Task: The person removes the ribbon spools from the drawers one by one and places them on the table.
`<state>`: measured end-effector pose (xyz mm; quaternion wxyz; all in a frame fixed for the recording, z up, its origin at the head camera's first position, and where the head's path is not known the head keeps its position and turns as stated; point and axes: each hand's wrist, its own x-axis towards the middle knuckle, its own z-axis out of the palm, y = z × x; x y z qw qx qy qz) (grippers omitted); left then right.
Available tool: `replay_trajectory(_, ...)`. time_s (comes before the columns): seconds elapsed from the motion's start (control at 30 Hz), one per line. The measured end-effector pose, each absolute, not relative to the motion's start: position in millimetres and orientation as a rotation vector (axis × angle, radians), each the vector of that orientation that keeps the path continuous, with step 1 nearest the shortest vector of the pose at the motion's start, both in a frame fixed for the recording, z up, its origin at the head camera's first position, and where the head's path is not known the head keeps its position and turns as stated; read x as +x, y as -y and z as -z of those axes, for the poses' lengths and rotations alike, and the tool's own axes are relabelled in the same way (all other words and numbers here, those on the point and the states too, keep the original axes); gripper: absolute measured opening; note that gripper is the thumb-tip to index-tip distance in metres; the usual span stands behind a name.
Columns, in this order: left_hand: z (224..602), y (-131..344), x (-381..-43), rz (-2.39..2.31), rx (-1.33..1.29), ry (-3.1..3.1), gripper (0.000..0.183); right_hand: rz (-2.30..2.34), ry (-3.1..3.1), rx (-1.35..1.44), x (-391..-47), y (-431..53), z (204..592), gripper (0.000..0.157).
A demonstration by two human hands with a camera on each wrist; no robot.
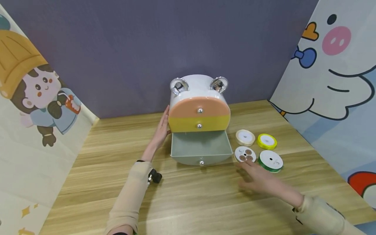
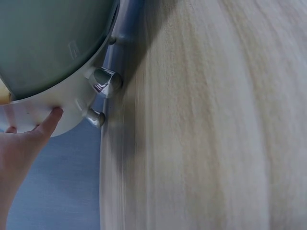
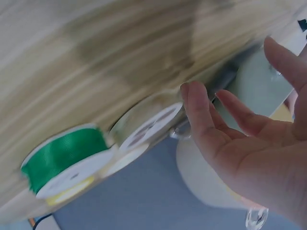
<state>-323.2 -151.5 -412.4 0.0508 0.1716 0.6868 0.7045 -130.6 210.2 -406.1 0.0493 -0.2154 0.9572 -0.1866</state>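
A small drawer cabinet (image 1: 199, 107) with two silver round ears stands at the middle of the table. Its bottom green drawer (image 1: 202, 160) is pulled out, with nothing inside; the orange and yellow drawers above are closed. My left hand (image 1: 161, 130) rests with extended fingers against the cabinet's left side; the left wrist view shows fingers (image 2: 50, 122) on the white wall. To the right of the drawer my right hand (image 1: 259, 179) hovers, fingers spread and holding nothing, blurred. Its fingertips overlap a ribbon spool with brown circles (image 1: 244, 153) in the head view.
Beside that spool lies a green ribbon spool (image 1: 270, 160). Behind them are a cream ribbon spool (image 1: 245, 137) and a yellow ribbon spool (image 1: 267, 141). A grey-blue panel (image 1: 132, 58) backs the wooden table (image 1: 188, 202), and cartoon-printed sheets flank it on both sides.
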Motion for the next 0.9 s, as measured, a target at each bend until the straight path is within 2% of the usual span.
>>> replay_trajectory(0.33,400,152,-314,-2.134,0.495,-2.077,0.052,0.589,-2.85,-0.787,-124,-172,411,0.062)
replay_trajectory(0.67,400,153,-314,-2.138,0.477,-2.072,0.052,0.766,-2.748,-0.848,-138,-137,410,0.055)
replay_trajectory(0.8,401,153,-314,-2.142,0.487,-2.068,0.052,1.009,-2.563,-0.781,-148,-128,413,0.055)
replay_trajectory(0.9,401,152,-314,-2.143,0.5,-2.068,0.052,1.246,-2.347,-0.614,-155,-123,421,0.052)
